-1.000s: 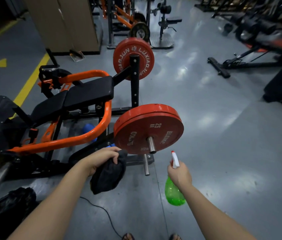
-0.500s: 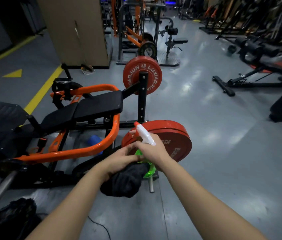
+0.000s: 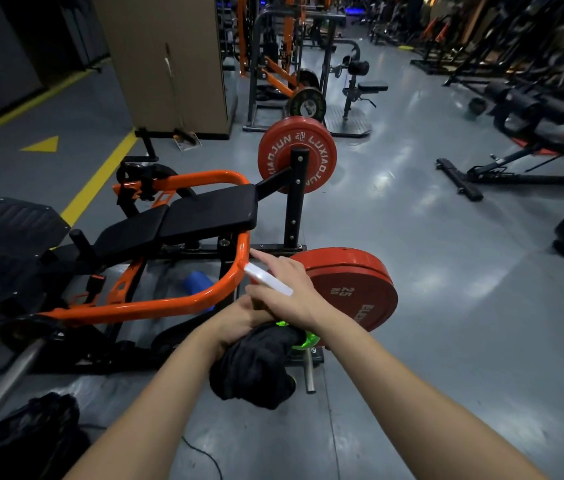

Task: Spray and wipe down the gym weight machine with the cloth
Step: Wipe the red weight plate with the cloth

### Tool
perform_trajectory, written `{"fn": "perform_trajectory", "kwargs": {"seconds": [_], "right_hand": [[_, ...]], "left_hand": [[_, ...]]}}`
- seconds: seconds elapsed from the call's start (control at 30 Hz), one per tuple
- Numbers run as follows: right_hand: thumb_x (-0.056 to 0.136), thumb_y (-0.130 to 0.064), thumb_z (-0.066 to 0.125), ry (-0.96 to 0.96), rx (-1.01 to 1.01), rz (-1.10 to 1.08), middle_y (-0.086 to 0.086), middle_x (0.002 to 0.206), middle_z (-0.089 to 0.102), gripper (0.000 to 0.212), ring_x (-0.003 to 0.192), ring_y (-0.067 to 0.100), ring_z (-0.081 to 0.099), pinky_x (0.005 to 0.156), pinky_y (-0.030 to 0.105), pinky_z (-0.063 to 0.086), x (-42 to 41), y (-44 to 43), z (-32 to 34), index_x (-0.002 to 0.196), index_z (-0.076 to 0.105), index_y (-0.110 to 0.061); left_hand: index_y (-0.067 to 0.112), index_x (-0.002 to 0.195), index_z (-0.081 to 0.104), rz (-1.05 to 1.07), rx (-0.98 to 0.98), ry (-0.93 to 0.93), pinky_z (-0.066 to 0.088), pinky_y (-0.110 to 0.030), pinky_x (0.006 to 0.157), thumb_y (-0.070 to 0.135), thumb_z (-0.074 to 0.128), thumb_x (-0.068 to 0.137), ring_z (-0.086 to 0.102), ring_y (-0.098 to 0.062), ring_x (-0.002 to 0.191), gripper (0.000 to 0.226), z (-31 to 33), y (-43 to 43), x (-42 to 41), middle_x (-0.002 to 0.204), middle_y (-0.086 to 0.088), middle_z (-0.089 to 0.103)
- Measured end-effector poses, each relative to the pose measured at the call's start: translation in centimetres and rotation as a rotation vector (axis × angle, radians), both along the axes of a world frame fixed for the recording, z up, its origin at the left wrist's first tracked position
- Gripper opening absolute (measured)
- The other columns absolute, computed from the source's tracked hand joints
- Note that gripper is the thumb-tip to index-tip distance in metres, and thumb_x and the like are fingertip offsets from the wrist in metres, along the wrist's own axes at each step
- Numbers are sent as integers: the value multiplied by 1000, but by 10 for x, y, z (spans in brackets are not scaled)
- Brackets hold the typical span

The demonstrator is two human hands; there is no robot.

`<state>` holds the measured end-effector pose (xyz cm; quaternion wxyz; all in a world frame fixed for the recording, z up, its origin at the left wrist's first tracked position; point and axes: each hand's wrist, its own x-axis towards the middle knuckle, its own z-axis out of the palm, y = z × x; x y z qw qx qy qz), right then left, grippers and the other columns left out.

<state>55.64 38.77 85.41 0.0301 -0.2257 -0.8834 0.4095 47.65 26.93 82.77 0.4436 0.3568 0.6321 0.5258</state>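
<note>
The weight machine has a black padded bench (image 3: 204, 213), a curved orange bar (image 3: 156, 306) and two red plates; the near plate (image 3: 353, 289) lies just right of my hands. My right hand (image 3: 287, 289) grips the green spray bottle (image 3: 303, 341), its white nozzle (image 3: 266, 280) aimed left at the orange bar, index finger stretched forward. My left hand (image 3: 239, 320) holds a dark cloth (image 3: 256, 368) that hangs below it, pressed against the right hand and the bottle.
A far red plate (image 3: 296, 154) stands on a black post. A dark bag (image 3: 27, 438) lies on the floor at the lower left, with a thin cable (image 3: 204, 455) near my feet. More gym machines (image 3: 529, 126) line the right side and back. Yellow floor lines run at the left.
My right hand swung the bottle up from the lower right to meet my left hand, and now points the nozzle at the orange bar. My view has lifted and moved closer.
</note>
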Motion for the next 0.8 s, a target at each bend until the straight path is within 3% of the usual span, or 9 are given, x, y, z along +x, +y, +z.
{"fn": "perform_trajectory", "kwargs": {"seconds": [0.07,0.17,0.27,0.37,0.43,0.5,0.57,0.63,0.8], "right_hand": [[92,-62,62,-41,52,42,-1,162,30,84,151,23,14,121,50,17,7,5,-1,160,16,-44],[81,-75,66,-93,40,-31,-2,167,14,110,153,24,6,121,55,16,18,12,-8,162,-1,-41],[63,-86,72,-39,-326,-232,-3,166,21,132,151,25,20,122,50,25,37,20,-25,161,-5,-39],[47,-96,70,-83,-763,-434,0,160,38,148,146,23,38,118,49,31,49,23,-53,161,-5,-38],[56,-90,74,-126,-991,-484,-5,156,42,124,144,26,41,106,62,45,54,21,-62,156,19,-42],[72,-70,81,-55,-1089,-468,-10,147,50,81,137,26,49,81,62,58,59,17,-68,136,44,-38],[81,-51,83,38,-1011,-535,-2,126,70,51,114,21,67,83,57,61,58,13,-69,123,62,-32],[83,-41,83,120,-909,-702,1,109,77,36,99,19,73,89,50,61,55,17,-74,113,70,-26],[93,-25,70,240,-857,-920,2,104,74,16,98,23,71,95,54,58,75,60,-85,107,66,-21]], "left_hand": [[28,116,65,2,30,-13,53,-27,94,-1,62,96,69,-5,110,35,-5,2,3,111,13,76],[27,124,69,-27,49,-36,53,-37,102,14,62,96,67,-18,119,33,-13,11,2,123,1,73],[19,130,66,109,23,-98,57,-32,94,13,63,101,70,-18,114,30,-27,25,-4,126,-8,72],[21,121,68,353,27,-152,56,-32,94,20,67,99,72,-15,106,22,-38,44,-7,118,-5,75],[23,114,69,449,33,-75,54,-30,95,25,70,97,72,-10,103,17,-48,58,-5,110,2,77],[22,109,69,535,31,-81,55,-37,97,27,71,97,73,-13,102,14,-56,72,0,106,2,77],[23,107,70,577,29,-161,56,-46,98,29,72,96,73,-20,102,13,-66,85,5,105,-1,78],[21,110,69,597,50,-201,58,-47,95,27,71,96,74,-24,103,15,-74,98,11,107,-4,78],[19,127,48,518,70,-327,63,-33,64,27,55,105,78,-26,78,24,-58,119,-11,93,-19,78]]}}
